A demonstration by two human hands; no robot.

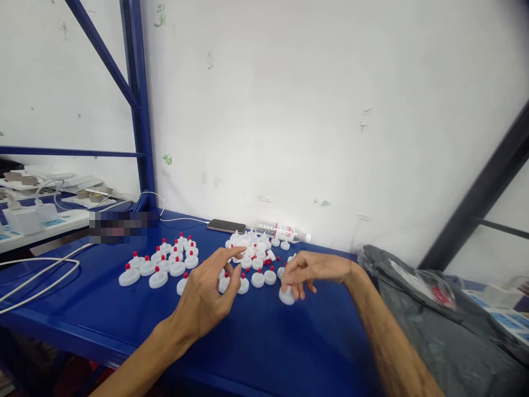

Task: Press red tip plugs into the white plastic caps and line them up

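On blue table [264, 342]: right hand [303, 273] gripping white round cap [286, 296]; left hand [210, 286] open.

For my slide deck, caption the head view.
Two bare hands work over a blue table, the right fingers on a white lid near red-tipped ones.

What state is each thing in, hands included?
left hand: open, thumb and forefinger apart
right hand: fingers closed at top of near white piece
near white piece: base down, top hidden
red-tipped pieces: standing upright
bottle: on its side, white cap on
phone: flat, screen dark
grey plastic: crumpled
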